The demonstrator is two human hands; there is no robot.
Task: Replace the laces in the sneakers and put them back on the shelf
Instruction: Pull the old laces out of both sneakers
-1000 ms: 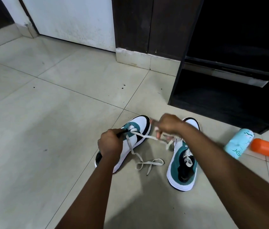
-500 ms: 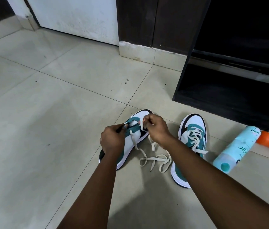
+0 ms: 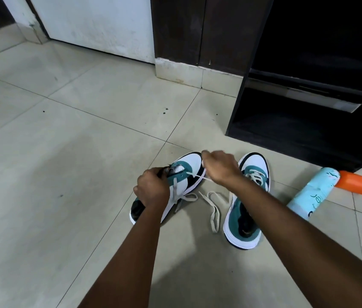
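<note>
Two white, teal and black sneakers lie on the tiled floor. The left sneaker (image 3: 189,172) is tilted on its side, and my left hand (image 3: 152,188) grips its upper near the eyelets. My right hand (image 3: 220,166) pinches the cream lace (image 3: 214,210) just right of that shoe's toe, drawing a strand taut from the eyelets. The rest of the lace lies in loose loops on the floor between the shoes. The right sneaker (image 3: 247,203) stands flat with its own lace threaded, partly behind my right forearm.
A dark shelf unit (image 3: 308,121) with an open bottom compartment stands at the back right. A light blue bottle (image 3: 313,194) with an orange cap (image 3: 356,182) lies on the floor beside it. A white door (image 3: 91,25) is at the back.
My right hand went in to the left sneaker's eyelets, then drew up and right with the lace. The loose lace loops shifted on the floor. My left hand stayed on the shoe.
</note>
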